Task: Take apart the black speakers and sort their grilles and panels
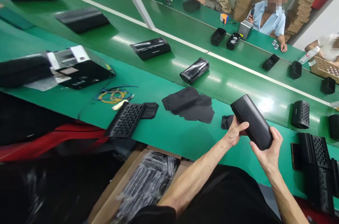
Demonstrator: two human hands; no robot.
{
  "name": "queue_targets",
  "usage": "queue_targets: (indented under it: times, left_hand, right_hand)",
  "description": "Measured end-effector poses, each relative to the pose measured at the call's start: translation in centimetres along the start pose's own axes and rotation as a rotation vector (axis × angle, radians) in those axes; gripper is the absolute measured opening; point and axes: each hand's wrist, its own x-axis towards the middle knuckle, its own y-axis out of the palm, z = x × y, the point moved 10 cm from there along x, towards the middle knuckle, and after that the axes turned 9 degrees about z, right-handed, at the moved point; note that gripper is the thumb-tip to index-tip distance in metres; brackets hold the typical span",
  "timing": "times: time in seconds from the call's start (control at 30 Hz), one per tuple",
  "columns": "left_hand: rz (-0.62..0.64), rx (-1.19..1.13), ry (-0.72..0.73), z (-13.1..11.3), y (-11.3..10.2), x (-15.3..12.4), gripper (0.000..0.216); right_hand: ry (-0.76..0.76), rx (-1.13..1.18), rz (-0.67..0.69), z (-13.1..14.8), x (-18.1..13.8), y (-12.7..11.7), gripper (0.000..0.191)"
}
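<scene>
Both my hands hold a black oblong speaker housing above the near edge of the green bench. My left hand grips its lower left side, thumb on top. My right hand cups its near end with fingers wrapped round it. A pile of black fabric pieces lies just left of the housing. A small black piece sits right behind my left hand.
Black grille panels lie at left and stacked at right. A cardboard box of bagged parts sits below the bench. More housings ride the green conveyor. Other people work on the far side. Coloured wires lie nearby.
</scene>
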Motion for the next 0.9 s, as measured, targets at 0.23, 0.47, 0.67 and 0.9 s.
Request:
queue_targets:
  times: [0.23, 0.47, 0.67, 0.9]
  left_hand:
    - [0.209, 0.362, 0.033, -7.6, -0.2, 1.5, 0.115]
    - [0.433, 0.731, -0.067, -11.4, 1.9, 1.2, 0.12]
    - [0.292, 0.565, 0.083, -10.9, 1.1, 0.2, 0.114]
    - [0.295, 0.596, 0.056, -10.6, 0.6, -0.4, 0.119]
  right_hand:
    - [0.031, 0.124, 0.06, -1.0, 0.5, -3.2, 0.078]
    - [0.02, 0.247, 0.164, -0.6, 1.0, -3.8, 0.076]
    - [0.122, 0.435, 0.256, -2.7, 1.2, -3.0, 0.1]
    - [0.106, 0.492, 0.261, -3.2, 1.7, -2.7, 0.08]
